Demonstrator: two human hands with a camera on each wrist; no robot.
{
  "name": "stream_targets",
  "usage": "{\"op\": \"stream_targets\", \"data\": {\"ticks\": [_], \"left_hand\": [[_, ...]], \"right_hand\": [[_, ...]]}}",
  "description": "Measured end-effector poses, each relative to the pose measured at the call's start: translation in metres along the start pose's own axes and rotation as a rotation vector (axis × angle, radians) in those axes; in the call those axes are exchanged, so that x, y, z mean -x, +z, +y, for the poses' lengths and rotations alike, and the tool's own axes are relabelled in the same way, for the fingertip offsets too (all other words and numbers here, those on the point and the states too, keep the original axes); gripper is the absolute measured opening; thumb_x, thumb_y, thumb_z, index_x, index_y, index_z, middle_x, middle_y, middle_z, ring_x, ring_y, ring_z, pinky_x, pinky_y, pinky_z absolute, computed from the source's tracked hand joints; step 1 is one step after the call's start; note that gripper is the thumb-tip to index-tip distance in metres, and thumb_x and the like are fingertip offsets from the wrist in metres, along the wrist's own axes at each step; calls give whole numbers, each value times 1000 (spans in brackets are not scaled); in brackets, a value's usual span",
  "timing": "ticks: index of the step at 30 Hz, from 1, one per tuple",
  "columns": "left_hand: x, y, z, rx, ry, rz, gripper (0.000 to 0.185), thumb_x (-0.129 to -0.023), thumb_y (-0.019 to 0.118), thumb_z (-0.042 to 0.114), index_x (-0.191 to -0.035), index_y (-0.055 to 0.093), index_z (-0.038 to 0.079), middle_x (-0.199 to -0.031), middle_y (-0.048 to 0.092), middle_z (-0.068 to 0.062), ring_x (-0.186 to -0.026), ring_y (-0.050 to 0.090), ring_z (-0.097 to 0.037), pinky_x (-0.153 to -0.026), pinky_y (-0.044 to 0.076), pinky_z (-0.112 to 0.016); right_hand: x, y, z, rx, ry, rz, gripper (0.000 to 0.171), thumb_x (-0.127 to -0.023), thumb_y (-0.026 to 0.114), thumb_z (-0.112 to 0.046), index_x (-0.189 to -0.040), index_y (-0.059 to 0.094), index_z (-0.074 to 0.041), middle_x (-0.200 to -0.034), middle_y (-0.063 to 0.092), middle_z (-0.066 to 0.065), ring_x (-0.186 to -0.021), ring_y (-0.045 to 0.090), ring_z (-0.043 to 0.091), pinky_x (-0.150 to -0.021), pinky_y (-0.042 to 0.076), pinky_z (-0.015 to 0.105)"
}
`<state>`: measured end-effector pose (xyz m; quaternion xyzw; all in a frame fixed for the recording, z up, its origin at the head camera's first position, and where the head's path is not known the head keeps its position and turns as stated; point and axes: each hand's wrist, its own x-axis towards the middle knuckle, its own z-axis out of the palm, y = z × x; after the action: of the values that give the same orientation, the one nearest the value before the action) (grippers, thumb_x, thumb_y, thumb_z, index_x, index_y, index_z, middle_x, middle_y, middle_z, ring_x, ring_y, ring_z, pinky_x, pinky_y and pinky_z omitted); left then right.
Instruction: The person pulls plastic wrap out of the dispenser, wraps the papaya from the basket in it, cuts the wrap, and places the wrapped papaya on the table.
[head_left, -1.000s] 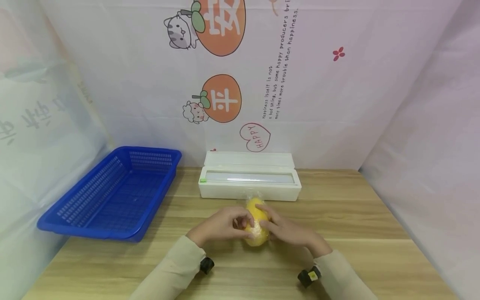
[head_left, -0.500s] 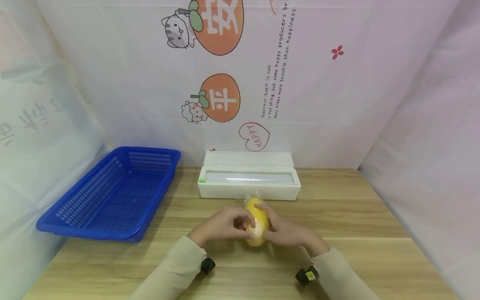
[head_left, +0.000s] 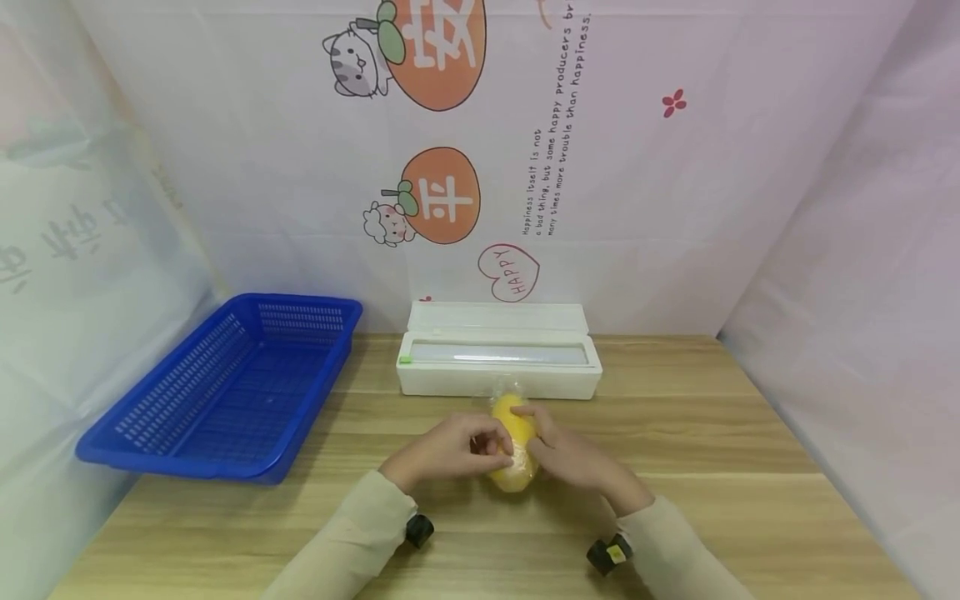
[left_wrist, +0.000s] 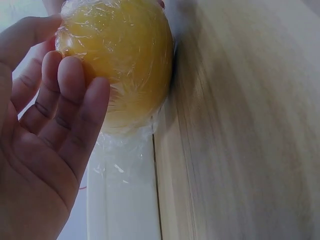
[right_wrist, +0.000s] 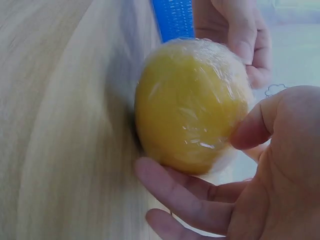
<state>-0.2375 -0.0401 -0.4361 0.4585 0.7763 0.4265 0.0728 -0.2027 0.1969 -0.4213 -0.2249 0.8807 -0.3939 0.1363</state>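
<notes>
A yellow oval fruit point(head_left: 516, 427) in clear cling film point(left_wrist: 120, 155) lies on the wooden table in the head view, its film trailing at the far end. My left hand point(head_left: 456, 450) is at its left side; thumb and index fingertips come together at the film, and the other fingers curl loosely in the left wrist view. On the right, my right hand point(head_left: 576, 460) holds the fruit, thumb on top and fingers along its side. The right wrist view shows the fruit's point(right_wrist: 185, 110) crinkled, glossy wrapping between both hands.
Just beyond the fruit stands a white cling film dispenser point(head_left: 498, 382), its lid point(head_left: 498, 319) raised and a green slider point(head_left: 406, 360) at its left end. A blue plastic basket point(head_left: 277, 450) sits to the left. Printed white sheets point(head_left: 637, 208) enclose the table point(head_left: 712, 467).
The left fingertips have shifted slightly to the right over the fruit, thumb and index drawing together. My right hand has adjusted its thumb on the fruit, its wrist moving slightly left.
</notes>
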Motion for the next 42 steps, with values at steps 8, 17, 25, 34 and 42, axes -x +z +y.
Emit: {"op": "stream_targets", "data": {"ticks": [8,17,25,34,42], "left_hand": [[0,2,-6,31,28,-12,5,-94,73,24,-95,71,20,-80,60,11,-73,56,-4,-67,53,-22],[8,1,-22,122,-270,103,21,-102,59,38,-112,66,21,-96,66,3,-83,63,-15,-72,55,-31],[-11,-1,-31,129,-349,44,46,-108,35,49,-118,65,15,-90,64,-1,-75,62,-15,-68,55,-32],[-35,-3,-43,159,-411,26,48,-101,42,58,-107,66,18,-102,61,-3,-94,56,-18,-89,47,-39],[-42,-5,-36,221,-340,39,33,-105,44,39,-112,65,14,-99,60,-4,-91,56,-17,-86,48,-36]], "right_hand": [[2,-1,4,-4,18,40,49,-108,39,-46,-150,35,-21,-116,63,24,-94,64,40,-77,54,54],[-1,15,7,-124,60,206,68,-96,62,-52,-147,33,-19,-139,52,23,-123,55,39,-95,49,57],[-5,27,9,-191,109,277,90,-88,72,-55,-153,26,-14,-137,54,18,-121,56,32,-97,48,56],[-6,28,6,-209,92,275,81,-89,73,-49,-150,30,-17,-136,53,18,-120,56,33,-94,50,55],[-6,24,6,-182,87,244,82,-89,73,-51,-149,30,-17,-139,53,16,-122,54,34,-96,49,57]]}}
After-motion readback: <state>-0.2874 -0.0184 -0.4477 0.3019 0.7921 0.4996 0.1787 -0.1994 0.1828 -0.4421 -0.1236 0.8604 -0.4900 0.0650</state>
